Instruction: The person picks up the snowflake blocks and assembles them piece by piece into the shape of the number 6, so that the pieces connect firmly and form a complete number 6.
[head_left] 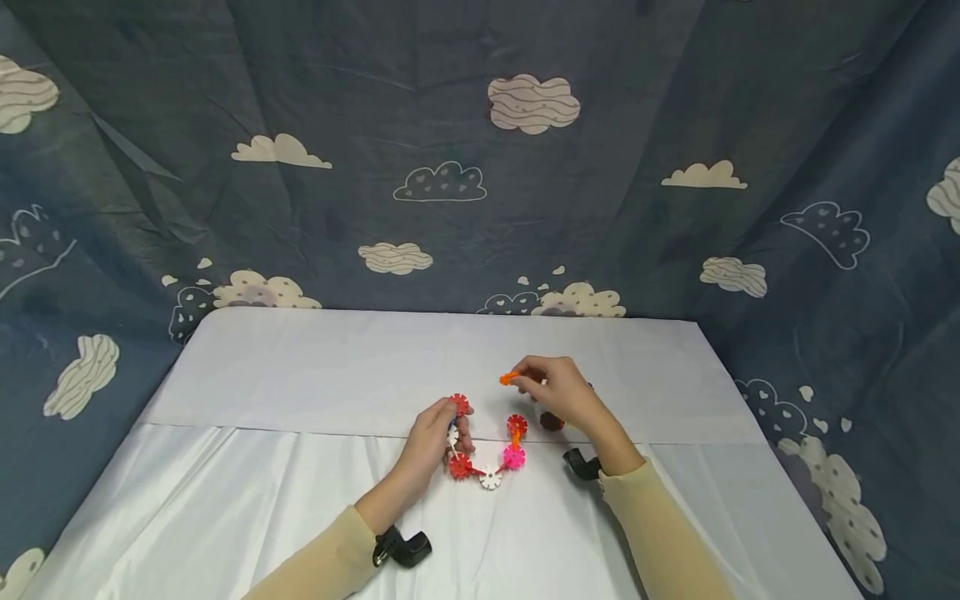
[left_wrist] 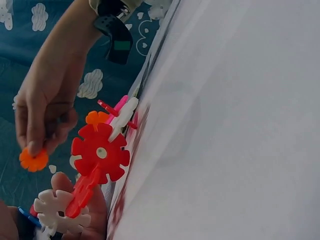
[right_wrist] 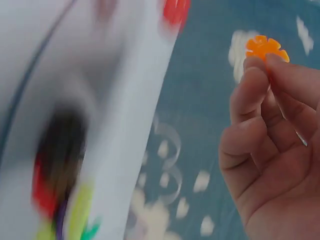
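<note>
Between thumb and fingertip my right hand [head_left: 562, 392] pinches an orange notched plastic disc [head_left: 509, 378], a flower-shaped interlocking piece, raised above the table. The right wrist view shows the same orange disc [right_wrist: 265, 48] at the fingertips. My left hand [head_left: 431, 437] grips one end of a curved chain of linked discs, near a red disc [head_left: 459, 404] and a white disc [left_wrist: 57, 210]. From there the chain bends round through another red disc [head_left: 461, 466], a white disc [head_left: 491, 477] and a pink disc [head_left: 513, 457] to a red disc [head_left: 517, 425] at its other end.
Behind the right wrist a dark disc [head_left: 552, 421] lies among other coloured pieces, partly hidden by the arm and blurred in the right wrist view. White cloth covers the table [head_left: 300, 367]. A dark cloud-patterned curtain [head_left: 450, 100] hangs around its back and sides.
</note>
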